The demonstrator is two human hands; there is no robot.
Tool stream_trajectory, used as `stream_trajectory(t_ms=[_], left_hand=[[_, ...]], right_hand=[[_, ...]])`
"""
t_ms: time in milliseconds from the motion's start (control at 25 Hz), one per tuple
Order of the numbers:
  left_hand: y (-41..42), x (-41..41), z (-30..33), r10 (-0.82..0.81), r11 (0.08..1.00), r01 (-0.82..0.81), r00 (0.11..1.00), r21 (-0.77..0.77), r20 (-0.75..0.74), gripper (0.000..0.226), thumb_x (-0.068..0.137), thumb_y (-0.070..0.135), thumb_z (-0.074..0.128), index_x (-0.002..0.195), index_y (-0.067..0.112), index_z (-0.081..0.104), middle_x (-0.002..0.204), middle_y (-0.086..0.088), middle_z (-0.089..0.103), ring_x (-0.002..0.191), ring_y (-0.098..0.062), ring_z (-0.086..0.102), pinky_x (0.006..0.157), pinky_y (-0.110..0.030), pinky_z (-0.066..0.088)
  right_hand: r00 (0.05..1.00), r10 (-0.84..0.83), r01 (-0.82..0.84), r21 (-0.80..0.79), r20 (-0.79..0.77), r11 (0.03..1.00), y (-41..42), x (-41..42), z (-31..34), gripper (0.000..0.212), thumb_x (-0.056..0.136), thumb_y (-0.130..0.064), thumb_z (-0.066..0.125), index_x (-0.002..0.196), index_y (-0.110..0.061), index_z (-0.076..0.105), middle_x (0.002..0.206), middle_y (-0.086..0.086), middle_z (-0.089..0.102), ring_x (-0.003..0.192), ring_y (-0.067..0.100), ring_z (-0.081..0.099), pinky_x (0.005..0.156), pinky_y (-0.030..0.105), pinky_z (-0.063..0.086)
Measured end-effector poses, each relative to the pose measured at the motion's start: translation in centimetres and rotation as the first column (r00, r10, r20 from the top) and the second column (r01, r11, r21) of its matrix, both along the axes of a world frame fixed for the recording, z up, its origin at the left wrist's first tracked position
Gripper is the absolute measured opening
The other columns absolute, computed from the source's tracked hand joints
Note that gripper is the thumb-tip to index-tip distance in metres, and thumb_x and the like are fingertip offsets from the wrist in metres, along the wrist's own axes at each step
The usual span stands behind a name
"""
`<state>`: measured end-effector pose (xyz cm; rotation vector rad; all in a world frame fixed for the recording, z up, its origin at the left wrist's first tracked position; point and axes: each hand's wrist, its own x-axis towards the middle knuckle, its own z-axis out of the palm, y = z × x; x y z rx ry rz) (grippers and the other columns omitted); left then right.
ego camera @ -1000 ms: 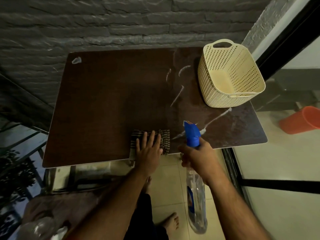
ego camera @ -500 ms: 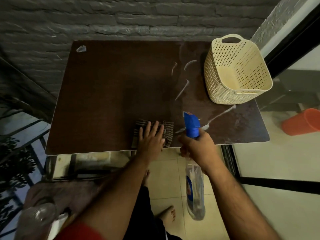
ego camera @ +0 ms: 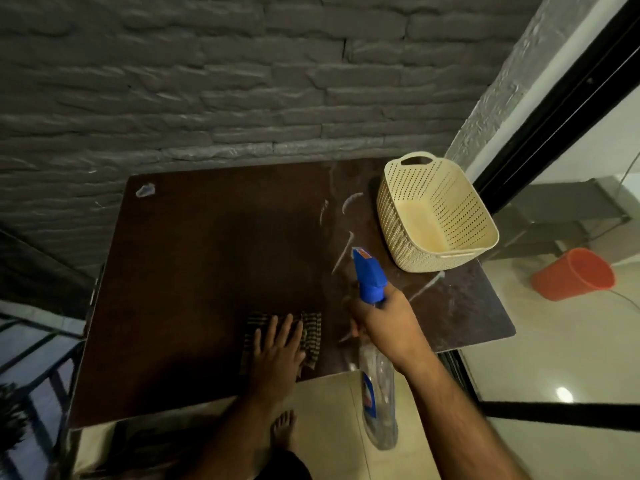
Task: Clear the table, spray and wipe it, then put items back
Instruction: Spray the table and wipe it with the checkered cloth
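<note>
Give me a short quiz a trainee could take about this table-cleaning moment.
1. True or false: the cream basket stands on the table.
2. Which hand holds the spray bottle? A) left hand B) right hand
3. What lies under the flat left hand?

Key: 1. True, at the far right corner. 2. B; its fingers wrap the bottle's neck. 3. The striped cloth, pressed against the tabletop near its front edge.

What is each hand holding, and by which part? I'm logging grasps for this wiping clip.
The right hand grips the spray bottle by its neck, just under the blue trigger head. The left hand holds nothing; it presses flat on the striped cloth.
</note>
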<state>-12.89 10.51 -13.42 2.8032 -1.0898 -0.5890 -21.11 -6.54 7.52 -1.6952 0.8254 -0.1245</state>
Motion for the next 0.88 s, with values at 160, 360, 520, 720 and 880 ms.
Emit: stream_trajectory(t_ms=[160,360,520,720,880], left_hand=[[-3.0,4.7,1.7,-0.007,0.996,0.007,1.000,0.092,-0.006,0.058,0.098,0.045,0.039,0.152,0.029,0.026,0.161,0.001,0.019,0.146,-0.030,0.018,0.111,-0.053,0.023],[-4.2,5.0,3.1,0.029,0.997,-0.032,0.999,0.075,0.033,0.053,0.100,0.036,0.043,0.150,0.030,0.027,0.159,0.005,0.023,0.143,-0.027,0.021,0.110,-0.042,0.028],[-4.4,5.9,2.6,-0.025,1.000,0.025,0.999,-0.004,0.022,0.038,0.097,0.023,0.046,0.135,0.026,0.052,0.145,0.002,0.045,0.129,-0.026,0.041,0.102,-0.039,0.041],[-4.1,6.4,1.9,0.005,0.997,-0.006,1.000,-0.079,-0.011,0.018,0.092,0.026,0.054,0.104,0.029,0.067,0.118,-0.004,0.066,0.108,-0.023,0.061,0.090,-0.026,0.045],[-8.6,5.1,3.8,0.112,0.984,-0.129,0.984,-0.123,-0.135,0.031,0.099,0.016,0.046,0.127,0.020,0.058,0.133,-0.001,0.054,0.114,-0.020,0.055,0.088,-0.028,0.041]], right_hand=[[0.993,-0.087,0.100,-0.174,0.077,0.980,-1.6,2.2,0.3,0.013,0.080,-0.026,0.070,0.082,-0.020,0.058,0.066,0.007,0.067,0.057,0.011,0.060,0.061,0.025,0.049],[0.957,-0.243,0.278,-0.259,0.158,0.925,-3.9,0.3,-0.4,0.020,0.084,-0.030,0.072,0.082,-0.024,0.052,0.075,-0.002,0.059,0.070,0.010,0.055,0.065,0.022,0.045],[0.949,-0.274,0.310,-0.304,0.155,0.901,-6.4,-2.0,-1.1,0.024,0.086,-0.036,0.069,0.097,-0.024,0.052,0.082,-0.008,0.057,0.075,0.013,0.056,0.069,0.026,0.047],[0.956,-0.277,0.292,-0.322,0.091,0.901,-10.0,-4.7,-1.5,0.028,0.085,-0.037,0.068,0.098,-0.019,0.051,0.081,-0.011,0.055,0.074,0.009,0.055,0.066,0.021,0.045],[0.974,-0.205,0.225,-0.289,0.097,0.931,-14.2,-7.0,-1.6,0.023,0.083,-0.038,0.069,0.094,-0.025,0.053,0.083,-0.006,0.062,0.079,0.016,0.063,0.071,0.030,0.054]])
